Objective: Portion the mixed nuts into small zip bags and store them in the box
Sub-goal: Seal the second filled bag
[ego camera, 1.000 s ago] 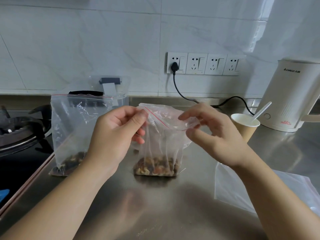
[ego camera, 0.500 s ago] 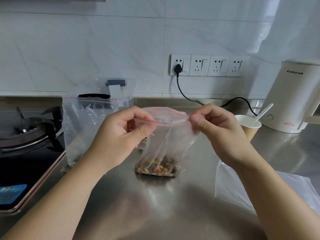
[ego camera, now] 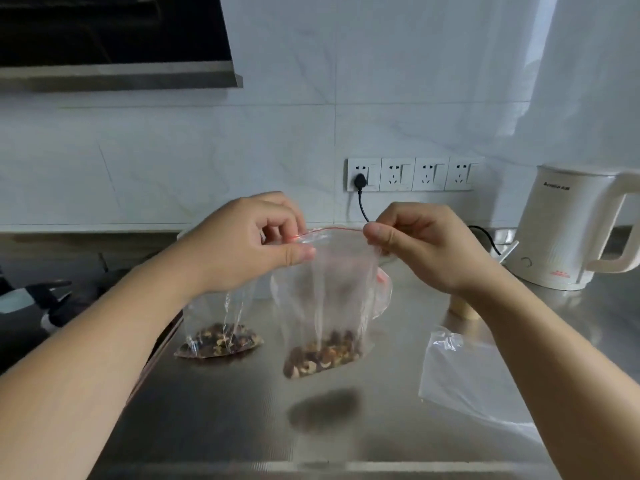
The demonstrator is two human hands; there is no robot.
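Note:
A small clear zip bag with a red seal line hangs in the air above the steel counter, mixed nuts pooled in its bottom. My left hand pinches the left end of the seal and my right hand pinches the right end. Behind my left forearm a larger clear bag with more mixed nuts sits on the counter. The storage box is hidden behind my hands.
Empty zip bags lie flat on the counter at the right. A paper cup shows partly behind my right wrist, and a white kettle stands at the back right. A gas stove is at the left.
Both hands have lifted the small bag off the counter, so it now hangs free. The camera has tilted up and a range hood has come into view.

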